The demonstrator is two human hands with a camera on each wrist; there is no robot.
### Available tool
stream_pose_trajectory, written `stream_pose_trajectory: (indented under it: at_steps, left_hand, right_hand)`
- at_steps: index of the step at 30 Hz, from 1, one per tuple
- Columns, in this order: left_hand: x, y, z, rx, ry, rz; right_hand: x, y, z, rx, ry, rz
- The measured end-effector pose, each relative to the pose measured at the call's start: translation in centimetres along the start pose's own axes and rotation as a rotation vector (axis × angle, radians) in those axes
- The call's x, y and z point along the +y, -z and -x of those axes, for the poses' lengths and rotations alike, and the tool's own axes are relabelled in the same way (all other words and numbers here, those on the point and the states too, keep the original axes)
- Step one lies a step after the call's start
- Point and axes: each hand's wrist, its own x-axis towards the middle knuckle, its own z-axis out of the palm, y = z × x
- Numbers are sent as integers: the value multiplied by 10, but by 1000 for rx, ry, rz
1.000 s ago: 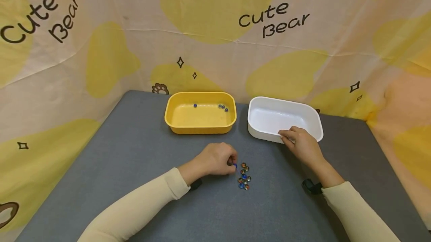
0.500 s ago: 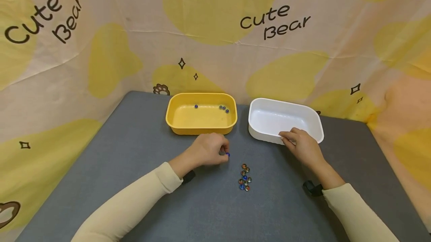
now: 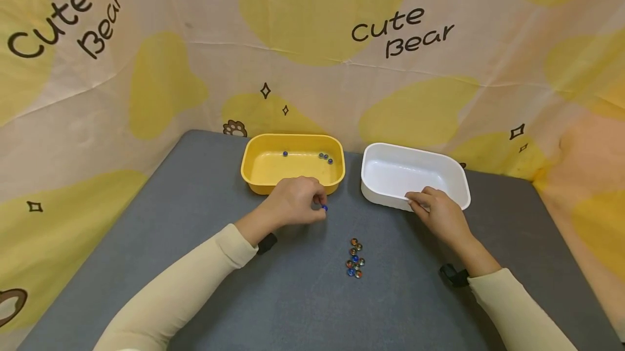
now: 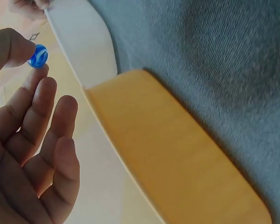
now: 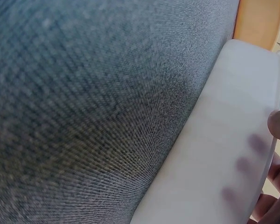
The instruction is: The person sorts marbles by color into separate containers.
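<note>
Between thumb and index fingertip, my left hand (image 3: 295,202) pinches a blue swirled glass marble (image 4: 38,56). That hand is raised near the front wall of the yellow tub (image 3: 293,190). Inside the tub lie several small blue marbles (image 3: 325,157). My right hand (image 3: 439,215) grips the near rim of the white tub (image 3: 386,197), thumb on the outside. In the right wrist view its fingertips show through the wall from the inner side. A loose cluster of marbles (image 3: 355,259), some blue and some amber-red, sits on the grey table in front of the tubs.
The two tubs stand side by side at the back of the grey table (image 3: 293,297), close to a printed cloth backdrop (image 3: 312,25). A second cloth side rises along the left edge. Dark bands (image 3: 454,275) sit on both wrists.
My left hand has moved away from the marble cluster, up and left to the yellow tub, carrying the blue marble. The right hand keeps its grip on the white tub's rim.
</note>
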Motion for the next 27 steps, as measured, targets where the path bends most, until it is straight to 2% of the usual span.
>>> stream_pose_trajectory:
  at_steps: [13,20,27]
  left_hand:
    - [-15,21,-4,34,33,-27]
    - [-24,33,-4,1,67,-45]
    - [-32,44,-5,-17,81,-79]
  right_hand:
    - [0,-1,0,23,-2,-1]
    - [0,-1,0,29,8,7]
    - [-5,4,-3,-15,-11,12]
